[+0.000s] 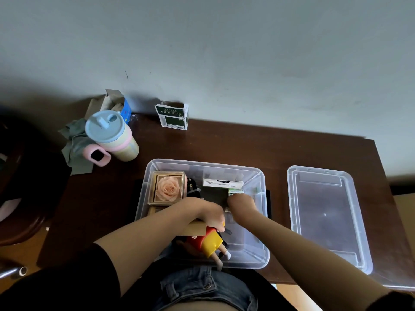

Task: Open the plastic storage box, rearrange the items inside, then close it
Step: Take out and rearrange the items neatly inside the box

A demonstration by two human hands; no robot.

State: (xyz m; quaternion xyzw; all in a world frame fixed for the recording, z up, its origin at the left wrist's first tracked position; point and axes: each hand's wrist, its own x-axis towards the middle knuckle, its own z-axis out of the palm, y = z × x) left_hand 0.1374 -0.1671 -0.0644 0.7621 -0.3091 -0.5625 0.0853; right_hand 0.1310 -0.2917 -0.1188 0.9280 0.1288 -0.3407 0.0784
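Note:
The clear plastic storage box (pixel 258 261) stands open on the dark wooden table, its lid (pixel 325 212) lying flat to the right. Inside at the back left sits a boxed peach rose (pixel 168 188); a white carton (pixel 222 182) lies at the back. A doll in red and yellow (pixel 211 243) lies at the box's near side. My left hand (pixel 212 215) reaches into the box and grips the doll's upper end. My right hand (pixel 241 204) is a closed fist in the box's middle, over a small green-and-white pack (pixel 235 191); what it holds is hidden.
A pastel cup with a blue lid (pixel 110 135) stands at the table's back left beside a grey cloth (pixel 76 144) and an open blue carton (pixel 119 104). A green-and-white box (pixel 174 117) stands against the wall. A dark chair (pixel 18 198) is at the left.

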